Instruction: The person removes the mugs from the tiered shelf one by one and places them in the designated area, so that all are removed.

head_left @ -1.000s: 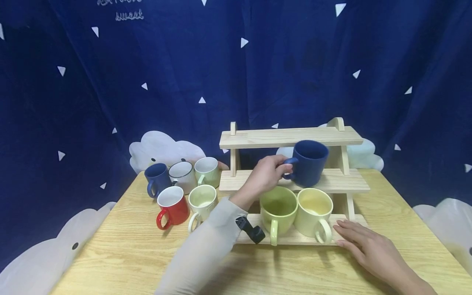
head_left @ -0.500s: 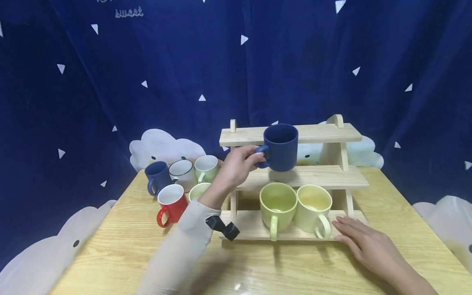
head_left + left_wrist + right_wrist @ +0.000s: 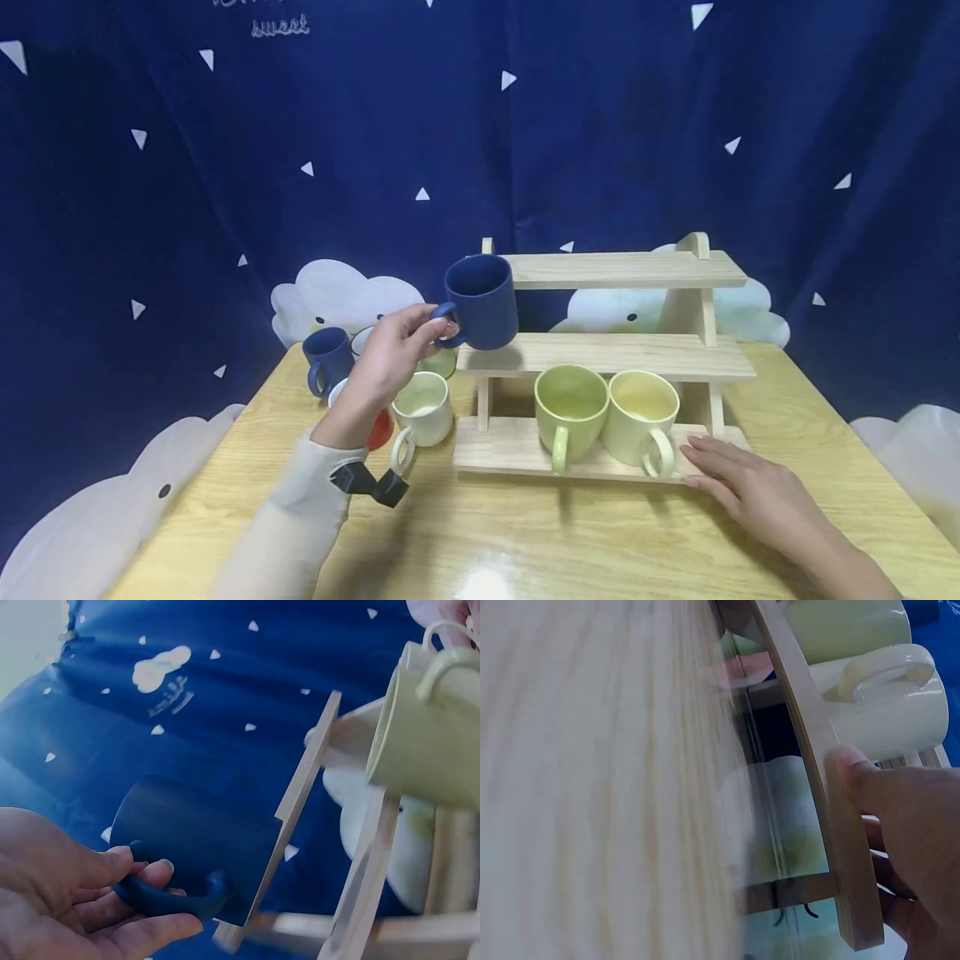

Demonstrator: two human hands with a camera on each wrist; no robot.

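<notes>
At the left end of the three-tier wooden rack (image 3: 600,352), my left hand (image 3: 393,354) grips a dark blue mug (image 3: 487,307) by its handle. The mug is upright, above the middle shelf, its shadow falling on that shelf. In the left wrist view, thumb and fingers pinch the mug's handle (image 3: 172,900). My right hand (image 3: 757,492) rests on the right end of the bottom shelf, thumb at its front edge (image 3: 817,742). Beside it on that shelf stand a cream mug (image 3: 637,421) and a green mug (image 3: 566,408), handles facing front.
Left of the rack, more mugs stand on the wooden table (image 3: 450,533): a second blue one (image 3: 327,354), a pale cream one (image 3: 431,408), a red one (image 3: 381,429) and a pale green one (image 3: 442,362). My left arm partly covers this group. Behind hangs a blue curtain (image 3: 465,125).
My left hand has carried the blue mug up off the right part of the middle shelf and leftward to the rack's left end. The right hand stays at the bottom shelf.
</notes>
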